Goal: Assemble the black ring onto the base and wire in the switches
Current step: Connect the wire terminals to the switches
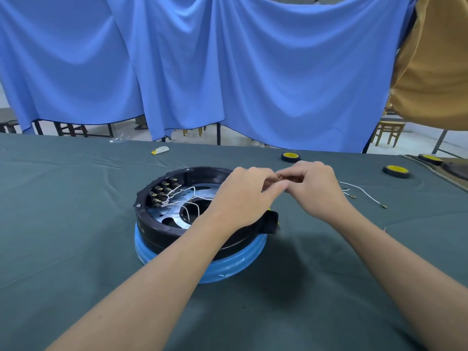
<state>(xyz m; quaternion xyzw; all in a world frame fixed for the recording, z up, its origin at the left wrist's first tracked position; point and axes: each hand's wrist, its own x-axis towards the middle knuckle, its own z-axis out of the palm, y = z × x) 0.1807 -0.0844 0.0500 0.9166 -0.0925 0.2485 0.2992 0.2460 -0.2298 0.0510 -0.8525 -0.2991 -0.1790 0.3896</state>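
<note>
Pinching a tiny brass terminal (pixel 280 176) between them, the left hand (pixel 247 196) and right hand (pixel 315 188) meet fingertip to fingertip just right of frame centre, both curled onto it. The black ring (pixel 157 225) sits on the blue base (pixel 228 271) right under and left of the hands, with the left wrist crossing its right side. Switches (pixel 162 192) line the ring's inner left wall, with white wires (pixel 182 198) running off them. A loose wire (pixel 364 192) lies on the cloth (pixel 76 224) just right of the right hand, and two wheels (pixel 396 170) sit further right.
</note>
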